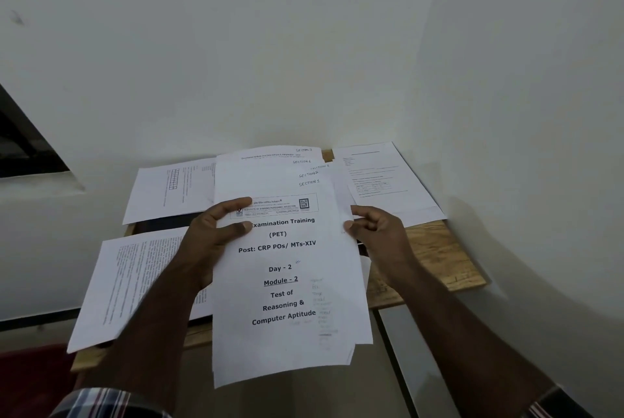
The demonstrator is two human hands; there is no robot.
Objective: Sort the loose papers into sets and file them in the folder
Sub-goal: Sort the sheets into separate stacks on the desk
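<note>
Still at the sorting step, I held the fanned stack of papers [287, 265] above the counter [439, 255], my left hand [216, 232] in a thumb-over grip on its left edge, my right hand [374, 225] pinching its right edge, and judged the next move was laying it on a matching pile, with the folder not clearly seen.
</note>
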